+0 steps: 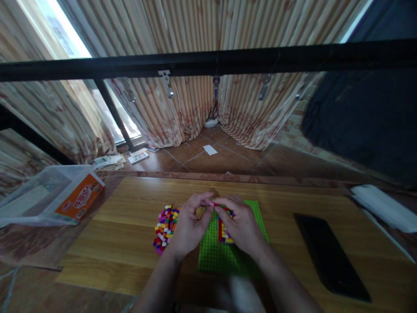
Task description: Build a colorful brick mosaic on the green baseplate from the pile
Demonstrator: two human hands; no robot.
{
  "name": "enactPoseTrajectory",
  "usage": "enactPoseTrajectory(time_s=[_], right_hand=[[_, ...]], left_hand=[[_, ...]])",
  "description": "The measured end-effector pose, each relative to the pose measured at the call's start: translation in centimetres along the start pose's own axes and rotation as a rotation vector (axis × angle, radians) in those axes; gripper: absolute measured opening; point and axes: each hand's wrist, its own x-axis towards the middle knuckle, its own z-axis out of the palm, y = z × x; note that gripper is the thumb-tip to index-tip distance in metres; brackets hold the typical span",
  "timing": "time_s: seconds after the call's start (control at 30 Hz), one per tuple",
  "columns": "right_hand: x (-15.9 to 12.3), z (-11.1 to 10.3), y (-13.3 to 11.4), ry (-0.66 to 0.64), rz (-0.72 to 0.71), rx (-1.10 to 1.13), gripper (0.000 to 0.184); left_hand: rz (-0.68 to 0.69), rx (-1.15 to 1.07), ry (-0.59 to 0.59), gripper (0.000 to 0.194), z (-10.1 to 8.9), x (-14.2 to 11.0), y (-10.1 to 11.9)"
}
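My left hand (193, 224) and my right hand (240, 224) meet above the green studded baseplate (215, 261), fingertips pinched close together. Between them shows a small red toy brick (215, 204), with a bit of pink at the left fingertips. Both hands seem to grip this little piece; its full shape is hidden. Partly under my right hand, a block of red, yellow and blue bricks (223, 232) is on the baseplate. A heap of loose multicoloured bricks (165, 228) lies on the table just left of my left hand.
The wooden table (124, 234) carries a black phone-like slab (330, 256) at right and a white roll-like object (387, 206) beyond it. At far left stands a clear plastic bin (42, 195) with an orange label. A black bar (195, 63) with hooks crosses ahead, before curtains.
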Motion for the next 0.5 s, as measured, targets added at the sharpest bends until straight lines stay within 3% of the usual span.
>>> enactPoseTrajectory(time_s=[0.5], right_hand=[[-0.1,0.1,-0.3,0.080,0.033,0.005,0.023]], left_hand=[[-0.040,-0.037,0.117,0.015,1.3,0.2,0.2]])
